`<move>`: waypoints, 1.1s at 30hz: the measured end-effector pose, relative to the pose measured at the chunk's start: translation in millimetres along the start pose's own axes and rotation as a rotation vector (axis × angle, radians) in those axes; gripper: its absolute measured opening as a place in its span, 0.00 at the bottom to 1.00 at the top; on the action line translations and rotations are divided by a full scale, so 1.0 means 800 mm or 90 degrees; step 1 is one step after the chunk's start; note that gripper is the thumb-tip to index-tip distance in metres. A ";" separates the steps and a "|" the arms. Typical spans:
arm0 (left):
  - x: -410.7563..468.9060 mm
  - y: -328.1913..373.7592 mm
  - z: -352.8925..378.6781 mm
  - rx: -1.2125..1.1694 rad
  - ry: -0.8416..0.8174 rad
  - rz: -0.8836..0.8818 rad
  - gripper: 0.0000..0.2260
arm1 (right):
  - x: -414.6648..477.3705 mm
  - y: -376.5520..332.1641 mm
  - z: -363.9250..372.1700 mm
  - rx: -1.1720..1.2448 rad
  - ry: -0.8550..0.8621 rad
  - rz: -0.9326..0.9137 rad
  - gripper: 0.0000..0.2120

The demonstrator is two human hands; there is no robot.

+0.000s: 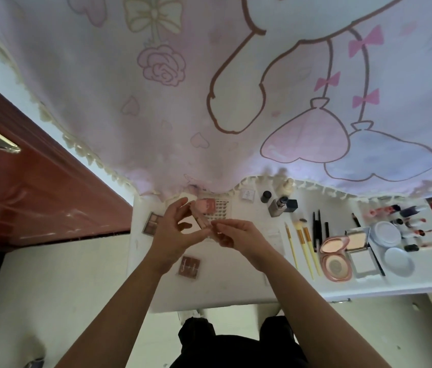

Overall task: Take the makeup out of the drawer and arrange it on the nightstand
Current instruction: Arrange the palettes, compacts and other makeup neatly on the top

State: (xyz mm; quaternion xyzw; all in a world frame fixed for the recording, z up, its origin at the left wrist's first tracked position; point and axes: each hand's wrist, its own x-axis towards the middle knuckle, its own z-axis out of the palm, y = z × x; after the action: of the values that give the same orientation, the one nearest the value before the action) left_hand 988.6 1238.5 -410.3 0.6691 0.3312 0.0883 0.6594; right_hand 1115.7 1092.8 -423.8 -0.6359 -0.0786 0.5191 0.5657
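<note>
My left hand (173, 231) and right hand (240, 236) pinch a blurred small case (200, 221); right of the fingers (221, 226), brushes (303, 244), then an open powder-filled pink compact (334, 258).

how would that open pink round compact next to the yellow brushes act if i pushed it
The pink compact lies flat and open on the nightstand, so it would probably slide, not roll. Lifted by one half, the other would likely swing on the hinge. The exposed powder looks fragile and could crack or smear.
</note>
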 end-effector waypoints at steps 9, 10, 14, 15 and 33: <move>0.002 0.027 0.009 0.030 -0.019 0.036 0.26 | -0.018 -0.003 -0.010 0.053 -0.050 -0.007 0.17; 0.002 0.031 0.010 -0.011 -0.018 0.022 0.23 | -0.019 -0.003 -0.013 0.042 -0.059 -0.015 0.17; 0.002 0.035 0.006 -0.165 -0.036 -0.045 0.14 | -0.021 -0.008 -0.019 -0.001 -0.116 -0.037 0.15; 0.003 0.035 0.005 -0.189 -0.038 -0.060 0.14 | -0.020 -0.011 -0.019 -0.004 -0.123 -0.042 0.15; 0.018 0.036 0.009 -0.376 -0.039 -0.231 0.12 | -0.023 -0.031 -0.009 -0.188 -0.078 -0.136 0.13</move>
State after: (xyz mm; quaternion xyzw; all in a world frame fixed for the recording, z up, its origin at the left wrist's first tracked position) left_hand 1013.0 1243.6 -388.3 0.3822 0.3847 0.0416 0.8392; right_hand 1124.9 1084.6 -394.8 -0.6671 -0.2551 0.4764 0.5127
